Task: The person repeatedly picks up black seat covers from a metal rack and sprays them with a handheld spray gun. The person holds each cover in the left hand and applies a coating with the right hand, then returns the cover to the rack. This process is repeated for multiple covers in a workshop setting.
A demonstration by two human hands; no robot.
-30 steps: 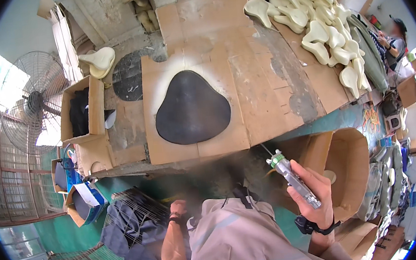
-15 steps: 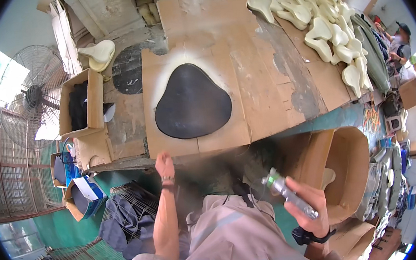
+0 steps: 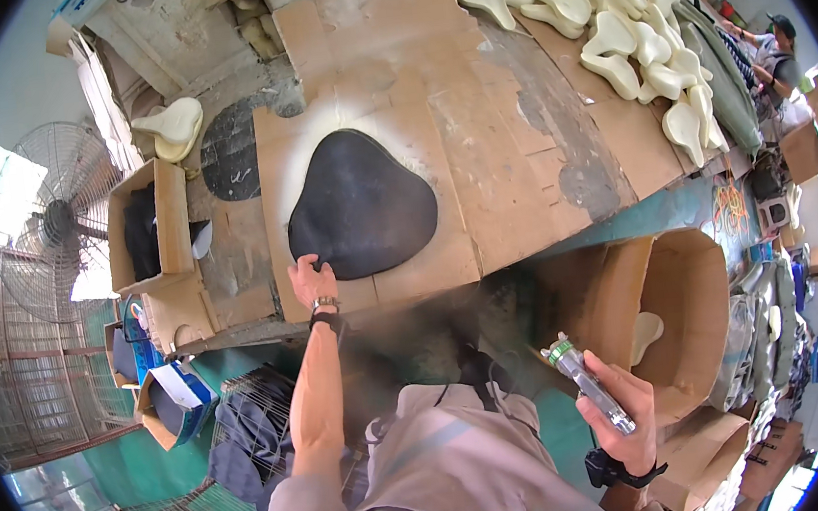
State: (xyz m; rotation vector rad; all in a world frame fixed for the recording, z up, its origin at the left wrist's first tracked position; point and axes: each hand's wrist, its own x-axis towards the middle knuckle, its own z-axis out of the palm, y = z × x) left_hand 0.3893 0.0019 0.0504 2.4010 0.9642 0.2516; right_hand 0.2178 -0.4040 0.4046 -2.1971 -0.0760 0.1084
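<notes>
A black, rounded-triangular saddle-cover piece (image 3: pixel 363 206) lies flat on a cardboard sheet (image 3: pixel 431 275), with pale overspray around its upper edges. My left hand (image 3: pixel 313 282) is at its lower left edge, the fingers bent and slightly apart, with the fingertips touching or just over the rim. Whether they grip the edge is hard to see. Over to the right, below the table edge, my right hand (image 3: pixel 623 410) is wrapped round a silver spray gun (image 3: pixel 589 386) with a green ring, its front pointing up and to the left.
Cream foam saddles (image 3: pixel 644 41) are heaped at the far right of the table, and another saddle (image 3: pixel 172 126) sits far left. A cardboard box of dark pieces (image 3: pixel 170 224) stands left, near a wire fan (image 3: pixel 59 220). At right is a large open carton (image 3: pixel 703 345). Another person (image 3: pixel 772 58) is beyond.
My left hand has moved up from the table's front edge to the cover piece, its fingers loosening from a closed fist. The spray gun has moved slightly right. The view has shifted.
</notes>
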